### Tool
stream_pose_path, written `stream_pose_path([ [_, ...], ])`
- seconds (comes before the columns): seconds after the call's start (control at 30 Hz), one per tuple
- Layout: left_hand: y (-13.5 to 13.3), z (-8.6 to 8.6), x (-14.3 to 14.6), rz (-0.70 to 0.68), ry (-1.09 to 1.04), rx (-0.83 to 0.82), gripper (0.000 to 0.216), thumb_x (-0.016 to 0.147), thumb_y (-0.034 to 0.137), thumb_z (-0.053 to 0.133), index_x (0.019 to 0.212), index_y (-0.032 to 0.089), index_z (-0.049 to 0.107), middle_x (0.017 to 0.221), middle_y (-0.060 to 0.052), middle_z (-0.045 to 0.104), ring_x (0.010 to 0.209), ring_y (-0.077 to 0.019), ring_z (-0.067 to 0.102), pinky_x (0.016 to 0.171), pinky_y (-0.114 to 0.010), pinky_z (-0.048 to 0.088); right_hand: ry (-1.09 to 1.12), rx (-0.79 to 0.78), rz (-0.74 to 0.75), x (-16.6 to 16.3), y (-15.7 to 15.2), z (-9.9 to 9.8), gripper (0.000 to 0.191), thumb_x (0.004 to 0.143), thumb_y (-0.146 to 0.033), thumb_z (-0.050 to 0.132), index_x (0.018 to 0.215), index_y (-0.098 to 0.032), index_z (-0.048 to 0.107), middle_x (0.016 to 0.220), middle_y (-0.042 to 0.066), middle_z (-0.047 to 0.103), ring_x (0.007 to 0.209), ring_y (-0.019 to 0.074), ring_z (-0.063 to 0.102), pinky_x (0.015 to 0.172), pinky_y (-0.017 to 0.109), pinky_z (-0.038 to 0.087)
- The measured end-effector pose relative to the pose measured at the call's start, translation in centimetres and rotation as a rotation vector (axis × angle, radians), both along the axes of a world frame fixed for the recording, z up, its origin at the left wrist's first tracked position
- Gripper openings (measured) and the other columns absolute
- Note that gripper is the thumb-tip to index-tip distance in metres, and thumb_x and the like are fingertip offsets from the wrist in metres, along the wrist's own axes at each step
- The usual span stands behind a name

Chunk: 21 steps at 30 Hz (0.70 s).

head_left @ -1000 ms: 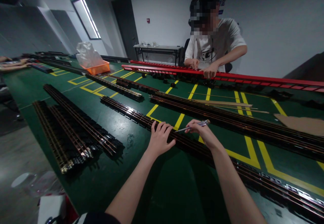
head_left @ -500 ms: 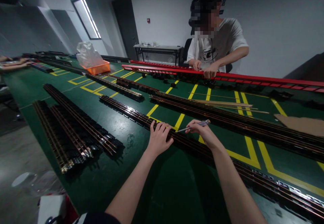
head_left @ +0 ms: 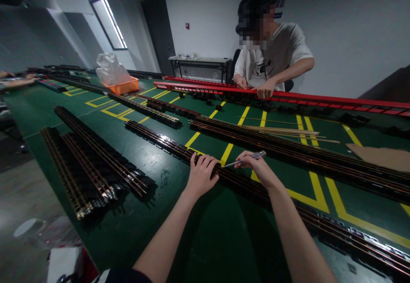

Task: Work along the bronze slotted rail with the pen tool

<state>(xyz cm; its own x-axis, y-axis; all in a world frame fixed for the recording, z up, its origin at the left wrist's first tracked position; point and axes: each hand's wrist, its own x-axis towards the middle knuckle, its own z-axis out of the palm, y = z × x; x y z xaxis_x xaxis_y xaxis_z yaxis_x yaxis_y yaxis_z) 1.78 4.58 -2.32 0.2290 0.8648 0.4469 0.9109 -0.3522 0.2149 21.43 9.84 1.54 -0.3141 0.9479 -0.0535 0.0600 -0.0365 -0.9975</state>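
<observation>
On the green surface [head_left: 205, 240] the long track strip [head_left: 160, 140] lies far left to near right, with open room on its near side and a second strip [head_left: 288, 148] close beyond, so the left hand [head_left: 201, 175], grip curled over it, should probably press steady while the right hand [head_left: 256, 167], grip pinched on a thin screwdriver [head_left: 245, 159], works low beside those fingers.

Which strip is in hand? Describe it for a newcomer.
Long dark strips lie in rows on the green table. Take the nearest strip. Only it has the left hand gripping it and the right hand holding a tool to it.
</observation>
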Motion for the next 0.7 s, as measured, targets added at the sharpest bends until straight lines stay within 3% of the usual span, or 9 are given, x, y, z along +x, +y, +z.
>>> stream_pose_path([
  [0.7,0.01,-0.23,-0.29,0.032,-0.022,0.027,0.035,0.079,0.010,0.045,0.108,0.023,0.058,0.111,-0.004,0.065,0.112,-0.0238,0.053,0.112,-0.053,0.016,-0.011,0.000,0.026,0.10,-0.08,0.12,0.015,0.069,-0.034,0.057,0.064,-0.020,0.061,0.067,0.002,0.067,0.073,0.0189,0.062,0.074,0.033,0.041],
])
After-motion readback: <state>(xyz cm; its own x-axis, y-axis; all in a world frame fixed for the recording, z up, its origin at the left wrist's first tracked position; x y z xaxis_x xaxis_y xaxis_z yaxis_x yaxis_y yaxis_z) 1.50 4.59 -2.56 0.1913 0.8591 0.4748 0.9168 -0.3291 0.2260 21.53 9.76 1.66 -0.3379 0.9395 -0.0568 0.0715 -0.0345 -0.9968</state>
